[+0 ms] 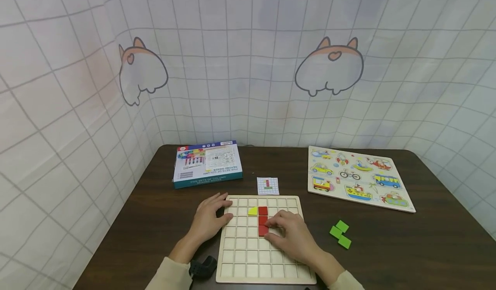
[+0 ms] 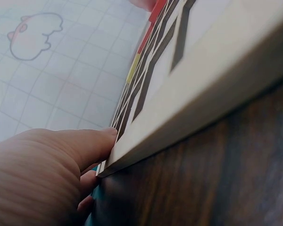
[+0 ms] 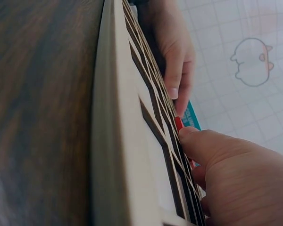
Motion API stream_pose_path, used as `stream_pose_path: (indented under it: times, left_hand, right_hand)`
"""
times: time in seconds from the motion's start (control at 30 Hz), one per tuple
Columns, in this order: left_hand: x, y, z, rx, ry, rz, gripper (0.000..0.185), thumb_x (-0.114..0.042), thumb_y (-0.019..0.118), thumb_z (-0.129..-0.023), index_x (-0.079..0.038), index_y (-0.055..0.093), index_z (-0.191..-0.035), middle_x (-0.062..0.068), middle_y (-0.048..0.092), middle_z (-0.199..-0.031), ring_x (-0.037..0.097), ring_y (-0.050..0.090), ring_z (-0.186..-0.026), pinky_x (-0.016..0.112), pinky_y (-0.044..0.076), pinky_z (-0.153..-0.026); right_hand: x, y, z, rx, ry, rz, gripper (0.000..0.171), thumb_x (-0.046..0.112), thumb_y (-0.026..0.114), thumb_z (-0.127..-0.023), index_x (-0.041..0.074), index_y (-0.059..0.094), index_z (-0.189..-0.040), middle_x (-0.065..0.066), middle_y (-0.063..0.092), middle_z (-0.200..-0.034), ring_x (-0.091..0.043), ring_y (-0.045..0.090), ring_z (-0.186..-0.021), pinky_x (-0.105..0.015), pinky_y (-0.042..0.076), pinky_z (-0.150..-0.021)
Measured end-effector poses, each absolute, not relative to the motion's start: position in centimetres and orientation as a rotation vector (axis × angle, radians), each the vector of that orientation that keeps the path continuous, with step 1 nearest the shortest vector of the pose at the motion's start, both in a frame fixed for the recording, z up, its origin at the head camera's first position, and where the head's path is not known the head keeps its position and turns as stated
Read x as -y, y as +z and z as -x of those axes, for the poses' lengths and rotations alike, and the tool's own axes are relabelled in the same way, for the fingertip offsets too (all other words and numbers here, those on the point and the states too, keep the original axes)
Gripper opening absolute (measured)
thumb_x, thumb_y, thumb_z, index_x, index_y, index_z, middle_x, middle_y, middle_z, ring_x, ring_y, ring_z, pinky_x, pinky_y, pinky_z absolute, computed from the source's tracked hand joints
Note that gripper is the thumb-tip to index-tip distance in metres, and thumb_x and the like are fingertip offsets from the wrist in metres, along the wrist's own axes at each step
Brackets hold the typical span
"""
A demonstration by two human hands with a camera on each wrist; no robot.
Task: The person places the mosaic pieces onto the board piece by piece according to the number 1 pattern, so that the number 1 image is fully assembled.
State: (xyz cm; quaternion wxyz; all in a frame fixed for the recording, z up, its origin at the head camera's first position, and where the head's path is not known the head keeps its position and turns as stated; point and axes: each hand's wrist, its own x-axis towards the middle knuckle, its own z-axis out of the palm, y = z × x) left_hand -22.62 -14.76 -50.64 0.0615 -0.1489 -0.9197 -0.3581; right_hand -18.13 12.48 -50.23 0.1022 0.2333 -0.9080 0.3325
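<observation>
A wooden grid board (image 1: 258, 262) lies on the dark table. In its upper rows a column of red blocks (image 1: 263, 216) stands next to a yellow piece (image 1: 252, 211). My right hand (image 1: 271, 229) lies on the board, and its thumb and fingertips touch the lowest red block (image 3: 178, 123). Over the board's left edge (image 2: 203, 94) rests my left hand (image 1: 222, 210), with relaxed fingers that hold nothing. In the left wrist view the red blocks (image 2: 153, 19) and the yellow piece (image 2: 132, 70) show as thin strips.
Several green blocks (image 1: 340, 234) lie right of the board. A small pattern card (image 1: 268, 186) sits behind it. A toy box (image 1: 207, 163) is at the back left, a vehicle puzzle (image 1: 358, 178) at the back right. Near my left wrist lies a black object (image 1: 203, 266).
</observation>
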Motion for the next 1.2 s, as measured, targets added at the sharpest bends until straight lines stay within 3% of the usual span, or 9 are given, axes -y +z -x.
stream_pose_path:
  times: [0.53, 0.83, 1.2]
  left_hand:
    - [14.7, -50.6, 22.6, 2.777, -1.116, 0.432, 0.037, -0.023, 0.074, -0.087, -0.013, 0.07, -0.122, 0.004, 0.052, -0.145, 0.028, 0.038, -0.14, 0.059, 0.02, -0.115]
    - [14.6, -50.7, 22.6, 2.8, -1.14, 0.414, 0.037, -0.024, 0.074, -0.087, -0.014, 0.07, -0.123, 0.002, 0.051, -0.145, 0.027, 0.036, -0.141, 0.06, 0.02, -0.115]
    - [14.7, -50.6, 22.6, 2.778, -1.129, 0.43, 0.036, -0.022, 0.074, -0.087, -0.012, 0.07, -0.122, 0.005, 0.052, -0.144, 0.03, 0.037, -0.14, 0.061, 0.021, -0.114]
  right_hand:
    - [-12.5, -50.0, 17.9, 2.661, 1.039, -0.693, 0.018, 0.026, 0.08, -0.08, 0.026, 0.074, -0.097, 0.017, 0.06, -0.086, -0.004, 0.053, -0.081, -0.03, 0.044, -0.078]
    - [-13.8, -49.6, 17.9, 2.63, 1.195, -0.616, 0.011, 0.019, 0.075, -0.087, 0.023, 0.073, -0.097, 0.019, 0.064, -0.091, -0.003, 0.058, -0.083, -0.026, 0.053, -0.077]
    - [-17.9, -48.7, 19.1, 2.519, 0.923, -0.483, 0.009, 0.015, 0.075, -0.086, 0.017, 0.075, -0.095, 0.014, 0.066, -0.094, -0.005, 0.062, -0.085, -0.033, 0.054, -0.073]
